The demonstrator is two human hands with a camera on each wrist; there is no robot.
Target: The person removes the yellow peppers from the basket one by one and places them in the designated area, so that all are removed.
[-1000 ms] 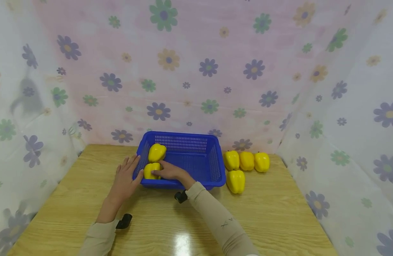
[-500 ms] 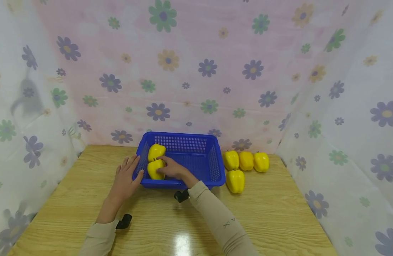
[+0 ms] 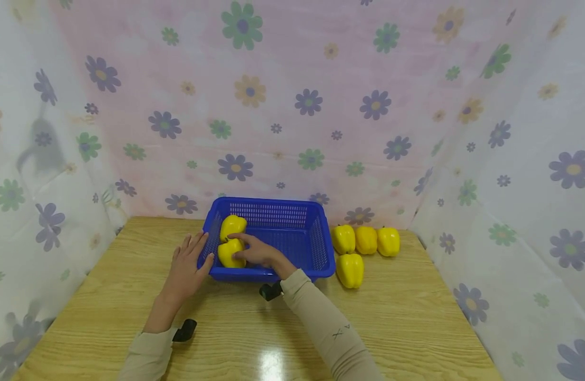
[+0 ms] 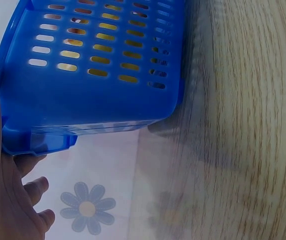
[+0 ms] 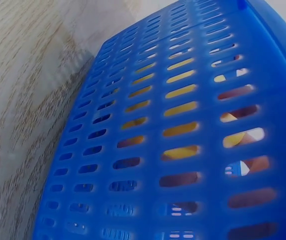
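Observation:
A blue plastic basket (image 3: 292,273) with slotted walls stands on the table. Two yellow bell peppers lie at its left end, the far one (image 3: 232,226) behind the near one (image 3: 229,254). My right hand (image 3: 259,251) reaches over the front rim and grips the near yellow bell pepper, thumb in front and fingers behind. Against the basket's left rim rests my left hand (image 3: 188,267), its fingers extended. In the right wrist view the front wall of the basket (image 5: 148,115) mostly hides the right hand and the pepper.
To the right of the basket, several more yellow bell peppers sit on the wooden table (image 3: 392,317): a row (image 3: 366,240) at the back and a single pepper (image 3: 350,271) in front. Flowered curtains (image 3: 283,116) enclose the back and sides.
My right hand has shifted the near yellow bell pepper slightly right and back within the basket, turning it so its stem end shows. The left hand has stayed on the rim.

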